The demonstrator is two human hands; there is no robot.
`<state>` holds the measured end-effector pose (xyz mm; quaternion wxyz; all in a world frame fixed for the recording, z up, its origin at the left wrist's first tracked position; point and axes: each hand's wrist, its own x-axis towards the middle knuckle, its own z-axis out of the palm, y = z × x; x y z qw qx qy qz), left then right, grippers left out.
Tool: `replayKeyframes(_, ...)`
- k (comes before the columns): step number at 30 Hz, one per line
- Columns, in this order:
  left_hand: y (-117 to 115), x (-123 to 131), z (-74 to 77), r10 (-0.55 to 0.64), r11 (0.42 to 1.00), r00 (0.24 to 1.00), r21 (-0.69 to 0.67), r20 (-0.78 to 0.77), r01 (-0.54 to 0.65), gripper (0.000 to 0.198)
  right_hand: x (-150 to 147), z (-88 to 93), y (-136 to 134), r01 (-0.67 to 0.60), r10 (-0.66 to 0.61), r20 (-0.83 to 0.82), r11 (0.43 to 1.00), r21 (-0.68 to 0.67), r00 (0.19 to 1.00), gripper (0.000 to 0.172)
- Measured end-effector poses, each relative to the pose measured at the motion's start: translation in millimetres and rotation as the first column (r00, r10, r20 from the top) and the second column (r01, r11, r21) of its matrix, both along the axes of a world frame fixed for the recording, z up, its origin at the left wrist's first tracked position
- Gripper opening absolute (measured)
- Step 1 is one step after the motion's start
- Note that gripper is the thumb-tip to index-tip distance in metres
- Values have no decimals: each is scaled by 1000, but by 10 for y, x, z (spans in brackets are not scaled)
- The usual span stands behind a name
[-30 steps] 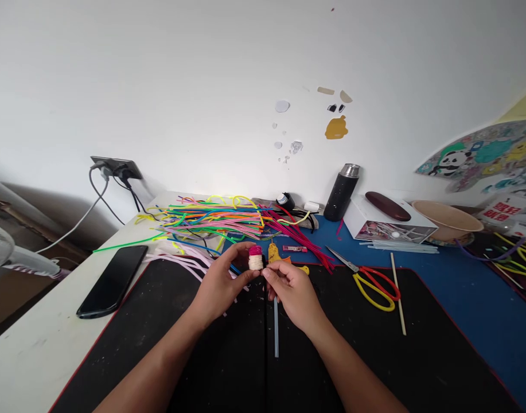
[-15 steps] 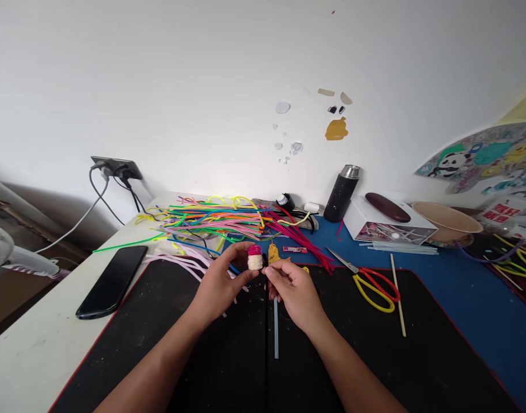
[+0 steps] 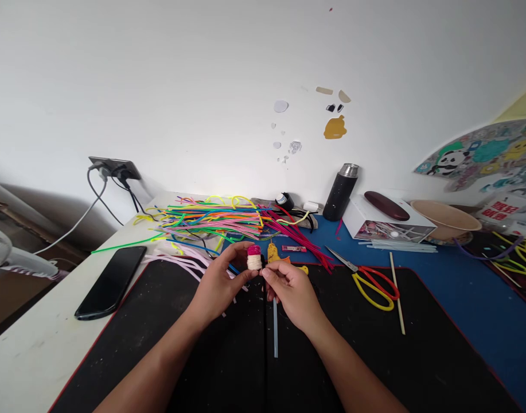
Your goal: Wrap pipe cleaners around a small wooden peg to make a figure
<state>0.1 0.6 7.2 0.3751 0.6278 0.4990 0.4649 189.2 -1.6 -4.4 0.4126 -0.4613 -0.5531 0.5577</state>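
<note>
My left hand [image 3: 222, 284] pinches a small coil of wound pipe cleaner [image 3: 254, 259], cream below and pink on top, held upright above the black mat [image 3: 159, 344]. The fingertips of my right hand [image 3: 291, 289] press together at the coil's lower right side. A thin pale stick [image 3: 275, 330] lies on the mat under my right hand. A yellow glue gun [image 3: 276, 255] rests just behind the coil.
A heap of coloured pipe cleaners [image 3: 215, 221] lies behind my hands. Red and yellow scissors [image 3: 368, 281] and a wooden stick [image 3: 397, 292] lie to the right. A black phone [image 3: 112, 281] sits left. A dark flask [image 3: 339, 192], a box [image 3: 387, 221] and a bowl [image 3: 445, 215] stand at the back.
</note>
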Motion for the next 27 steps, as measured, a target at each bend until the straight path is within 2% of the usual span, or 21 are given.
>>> replayKeyframes(27, -12, 9, 39, -26, 999, 1000, -21, 9, 26, 42, -4, 10, -7, -4, 4, 7, 1000, -5, 1000, 37)
